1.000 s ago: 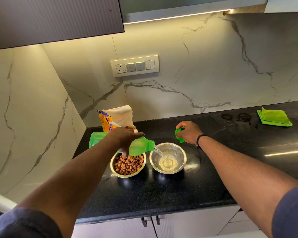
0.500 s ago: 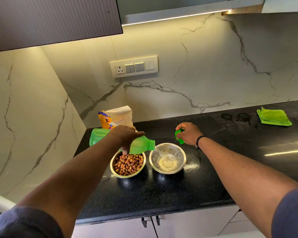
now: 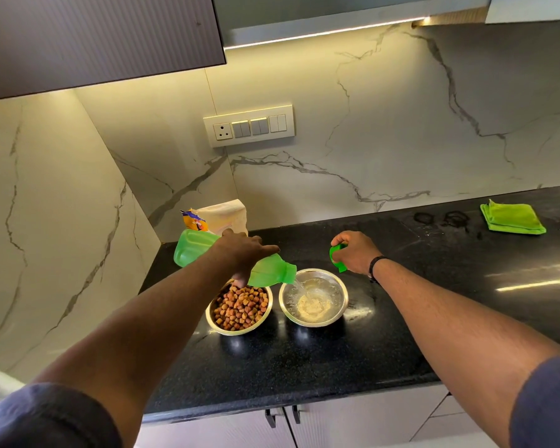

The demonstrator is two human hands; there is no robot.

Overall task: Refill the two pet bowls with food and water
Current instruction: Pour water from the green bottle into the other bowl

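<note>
Two steel bowls stand side by side on the black counter (image 3: 304,367). The left bowl (image 3: 215,323) holds brown kibble. The right bowl (image 3: 340,305) holds some water. My left hand (image 3: 243,250) grips a green bottle (image 3: 191,247), tipped mouth-down over the right bowl, and a thin stream of water runs into it. My right hand (image 3: 356,250) rests on the counter just behind the right bowl, closed around the green bottle cap (image 3: 335,257).
A pet food bag (image 3: 217,218) stands at the back left corner against the marble wall. A folded green cloth (image 3: 511,218) lies at the far right. A switch panel (image 3: 249,126) sits on the wall; a dark cabinet hangs overhead.
The bottle's base has lifted a little as the pour goes on, and the water in the right bowl has risen slightly. My right hand stays put.
</note>
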